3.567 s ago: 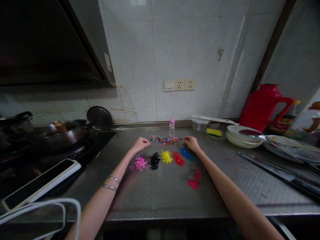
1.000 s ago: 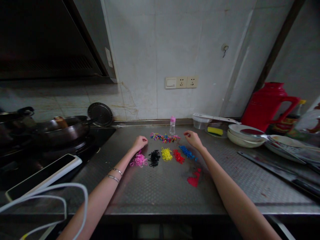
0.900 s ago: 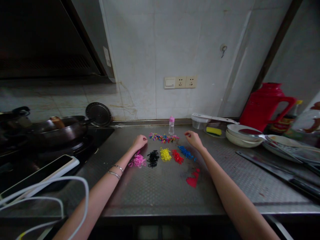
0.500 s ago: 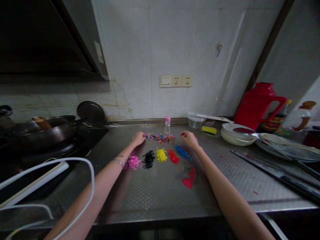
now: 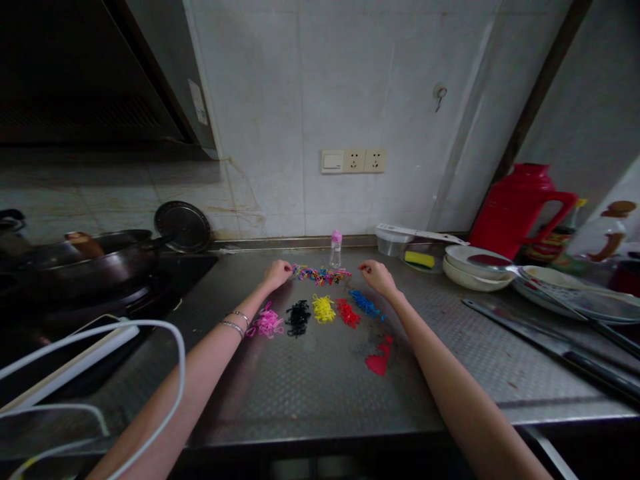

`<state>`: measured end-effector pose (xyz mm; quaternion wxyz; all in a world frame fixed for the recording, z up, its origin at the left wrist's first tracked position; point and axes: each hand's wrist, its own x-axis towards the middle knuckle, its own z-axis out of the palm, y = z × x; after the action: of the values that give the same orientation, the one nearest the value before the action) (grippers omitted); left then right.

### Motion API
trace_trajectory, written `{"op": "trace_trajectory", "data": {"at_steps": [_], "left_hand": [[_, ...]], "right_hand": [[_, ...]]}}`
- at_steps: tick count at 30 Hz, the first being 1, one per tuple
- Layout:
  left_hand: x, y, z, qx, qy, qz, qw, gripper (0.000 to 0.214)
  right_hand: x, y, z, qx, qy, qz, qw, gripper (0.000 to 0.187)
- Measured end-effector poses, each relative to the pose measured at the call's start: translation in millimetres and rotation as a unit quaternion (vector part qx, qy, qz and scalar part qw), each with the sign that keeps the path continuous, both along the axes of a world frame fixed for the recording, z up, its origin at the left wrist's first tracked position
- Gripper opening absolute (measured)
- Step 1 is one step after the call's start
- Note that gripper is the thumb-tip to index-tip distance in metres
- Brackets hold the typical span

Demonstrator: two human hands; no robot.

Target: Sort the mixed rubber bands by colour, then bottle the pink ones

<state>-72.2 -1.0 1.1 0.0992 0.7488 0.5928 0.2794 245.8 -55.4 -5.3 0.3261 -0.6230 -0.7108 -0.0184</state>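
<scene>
A mixed pile of small coloured rubber bands (image 5: 323,275) lies at the back of the steel counter. My left hand (image 5: 279,273) is closed at the pile's left end, fingertips together by its edge. Just off the right end, my right hand (image 5: 379,277) is also closed, thumb and fingers curled. What either hand pinches, if anything, is too small to make out. In front lie single-colour heaps: pink bands (image 5: 267,323), black bands (image 5: 299,318), yellow bands (image 5: 324,309), red bands (image 5: 348,313) and blue bands (image 5: 365,303). Behind the mixed pile stands a small clear bottle with pink cap (image 5: 336,251).
A red patch (image 5: 380,357) marks the counter (image 5: 300,393). On the right are a sponge (image 5: 419,259), stacked bowls (image 5: 475,275), a long dark utensil (image 5: 520,333) and a red thermos (image 5: 515,210). Left stand a pan (image 5: 95,263) and a white cable (image 5: 183,373).
Both hands stay almost where they were, still closed by the ends of the mixed pile. The whole view has shifted slightly. No heap has visibly changed.
</scene>
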Motion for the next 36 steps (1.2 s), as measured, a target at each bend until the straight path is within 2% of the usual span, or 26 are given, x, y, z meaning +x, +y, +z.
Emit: {"op": "trace_trajectory", "data": {"at_steps": [10, 16, 20, 25, 28, 31, 36], "left_hand": [[-3, -13, 7.5, 0.038, -0.090, -0.059, 0.993, 0.018], [4, -20, 6.7, 0.014, -0.169, -0.079, 0.982, 0.021], [15, -32, 15.5, -0.018, -0.196, -0.117, 0.973, 0.021], [33, -57, 34.5, -0.059, -0.201, -0.162, 0.964, 0.021], [41, -69, 38.5, -0.045, -0.201, -0.186, 0.961, 0.021], [44, -75, 37.4, -0.046, -0.196, -0.185, 0.962, 0.021], [43, -77, 34.2, -0.053, -0.210, -0.180, 0.960, 0.020]], "right_hand": [[-18, -8, 14.9, 0.018, -0.005, 0.045, 0.999, 0.024], [-41, -9, 19.9, 0.020, 0.074, 0.111, 0.991, 0.022], [-65, -11, 21.6, -0.015, 0.181, 0.194, 0.964, 0.031], [-94, -15, 13.8, -0.117, 0.323, 0.304, 0.889, 0.051], [-105, -17, 9.9, -0.157, 0.373, 0.324, 0.855, 0.055], [-109, -22, 13.0, -0.172, 0.383, 0.327, 0.847, 0.046], [-108, -28, 21.7, -0.179, 0.373, 0.315, 0.854, 0.028]]}}
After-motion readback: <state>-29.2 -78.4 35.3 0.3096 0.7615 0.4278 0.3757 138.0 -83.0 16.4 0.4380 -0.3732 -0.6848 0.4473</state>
